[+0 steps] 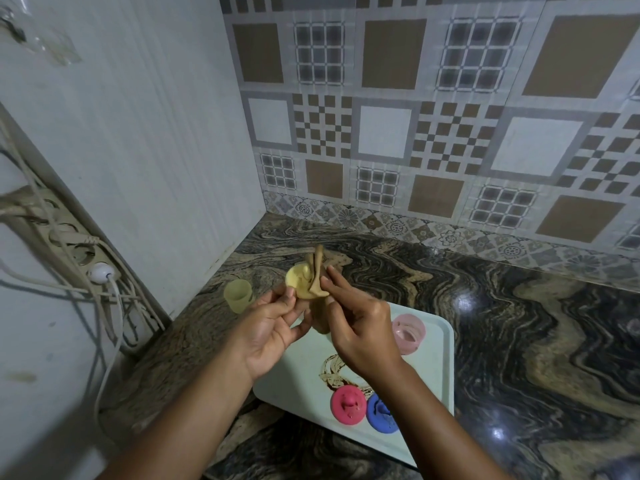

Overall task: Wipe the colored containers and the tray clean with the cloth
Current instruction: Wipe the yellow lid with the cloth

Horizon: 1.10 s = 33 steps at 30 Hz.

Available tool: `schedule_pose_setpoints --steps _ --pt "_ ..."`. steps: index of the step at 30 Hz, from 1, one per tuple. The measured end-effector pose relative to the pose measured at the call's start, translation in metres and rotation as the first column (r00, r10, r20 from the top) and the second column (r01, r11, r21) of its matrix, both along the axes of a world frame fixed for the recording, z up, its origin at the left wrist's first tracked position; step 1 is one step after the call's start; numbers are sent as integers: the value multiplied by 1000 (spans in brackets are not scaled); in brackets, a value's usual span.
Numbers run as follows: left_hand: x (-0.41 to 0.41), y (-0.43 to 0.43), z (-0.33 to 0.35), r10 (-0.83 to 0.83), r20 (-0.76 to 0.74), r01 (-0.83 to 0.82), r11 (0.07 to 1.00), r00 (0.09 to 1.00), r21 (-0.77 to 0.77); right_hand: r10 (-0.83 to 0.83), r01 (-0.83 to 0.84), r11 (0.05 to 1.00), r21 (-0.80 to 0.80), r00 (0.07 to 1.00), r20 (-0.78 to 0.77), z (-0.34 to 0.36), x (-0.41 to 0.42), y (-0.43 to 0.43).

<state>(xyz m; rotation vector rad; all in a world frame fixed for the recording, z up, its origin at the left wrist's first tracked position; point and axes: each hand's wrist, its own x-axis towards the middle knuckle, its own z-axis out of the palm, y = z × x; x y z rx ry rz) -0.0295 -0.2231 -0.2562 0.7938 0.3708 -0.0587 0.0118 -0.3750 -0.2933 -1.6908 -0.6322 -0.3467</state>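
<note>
My left hand [273, 327] pinches a yellow container [297, 278] at its lower rim, held up over the counter. My right hand [356, 323] grips a tan cloth [317, 271] and presses it against the yellow container's face; cloth ends stick up above and hang down below. Under my hands lies a pale green tray [436, 368] with a brown smear [334, 370] in its middle. On the tray stand a light pink container [408, 333] at the far right, a deep pink container [349, 405] and a blue container [379, 412] at the near edge, the blue one partly behind my right forearm.
A translucent yellow-green cup [237, 295] stands on the marbled stone counter [519, 323] left of the tray, near the white side wall. A power strip with plugs and cables [79, 258] hangs on the left wall. Patterned tiles back the counter.
</note>
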Motion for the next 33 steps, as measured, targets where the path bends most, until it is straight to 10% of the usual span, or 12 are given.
schedule_pose_setpoints --steps 33 --pt "0 6 8 -183 -45 187 976 982 110 -15 17 1000 -23 996 84 0 11 -8"
